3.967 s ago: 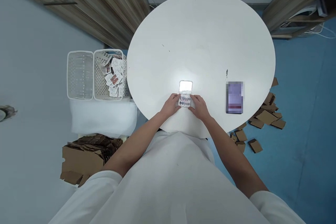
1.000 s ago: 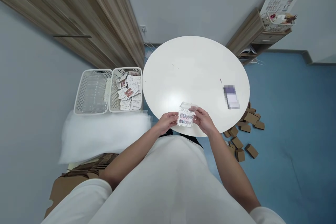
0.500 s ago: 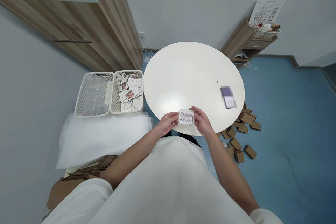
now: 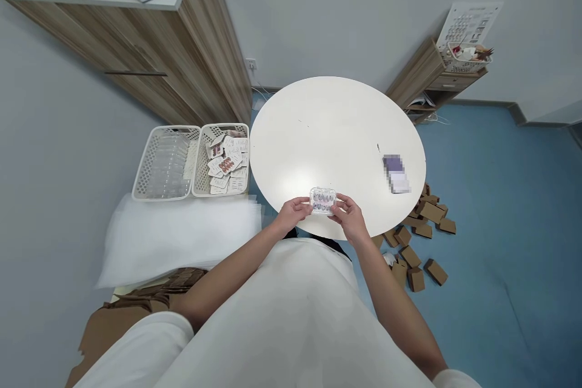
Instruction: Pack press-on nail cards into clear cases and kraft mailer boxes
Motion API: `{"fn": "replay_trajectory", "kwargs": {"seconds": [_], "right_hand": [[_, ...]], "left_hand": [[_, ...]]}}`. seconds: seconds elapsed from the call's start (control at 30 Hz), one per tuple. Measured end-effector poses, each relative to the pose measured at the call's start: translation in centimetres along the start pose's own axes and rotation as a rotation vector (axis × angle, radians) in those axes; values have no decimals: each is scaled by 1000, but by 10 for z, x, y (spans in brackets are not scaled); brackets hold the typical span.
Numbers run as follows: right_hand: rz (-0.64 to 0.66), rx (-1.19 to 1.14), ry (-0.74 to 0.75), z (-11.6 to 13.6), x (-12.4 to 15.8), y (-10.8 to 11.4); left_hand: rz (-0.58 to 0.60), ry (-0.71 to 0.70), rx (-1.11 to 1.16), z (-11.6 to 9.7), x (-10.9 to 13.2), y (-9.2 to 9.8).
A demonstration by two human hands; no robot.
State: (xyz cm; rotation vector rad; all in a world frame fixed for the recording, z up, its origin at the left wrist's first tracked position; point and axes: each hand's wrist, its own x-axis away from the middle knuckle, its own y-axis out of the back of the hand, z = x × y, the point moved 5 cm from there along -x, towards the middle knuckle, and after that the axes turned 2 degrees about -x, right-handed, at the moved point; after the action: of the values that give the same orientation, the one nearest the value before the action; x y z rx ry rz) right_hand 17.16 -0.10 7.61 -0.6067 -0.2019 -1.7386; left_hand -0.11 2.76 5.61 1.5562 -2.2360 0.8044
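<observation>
Between my two hands is a small clear plastic case [image 4: 322, 200] with two rows of press-on nails showing inside it. My left hand [image 4: 293, 216] pinches the case at its left edge. At its right edge my right hand [image 4: 350, 217] grips it, the thumb lying over the lower right corner. The case is over the near edge of the white oval table [image 4: 327, 127], and its lid looks closed.
Left of the table, one white basket [image 4: 166, 199] holds clear plastic cases, another [image 4: 196, 176] printed nail cards. White sheets [image 4: 182, 233] lie below them. Small brown boxes [image 4: 411, 256] litter the floor at right. A pixelated purple item [image 4: 395, 173] lies on the table.
My right thumb has come over the case's lower right corner, and the right hand has shifted slightly. Both hands still hold the case. The whole view has moved a little.
</observation>
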Motion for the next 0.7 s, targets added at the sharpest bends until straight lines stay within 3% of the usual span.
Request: {"fn": "replay_trajectory", "kwargs": {"seconds": [0.37,0.53,0.7], "right_hand": [[17,67,46,5,-10,-2],[9,77,62,5,-17,-4],[32,102,59,5,-30,-7]], "left_hand": [[-56,-97,-156,-1,-3,-7],[-165,-117,-179,-7,-2,-5],[-305,-229,-175,-11,3,-2]]}}
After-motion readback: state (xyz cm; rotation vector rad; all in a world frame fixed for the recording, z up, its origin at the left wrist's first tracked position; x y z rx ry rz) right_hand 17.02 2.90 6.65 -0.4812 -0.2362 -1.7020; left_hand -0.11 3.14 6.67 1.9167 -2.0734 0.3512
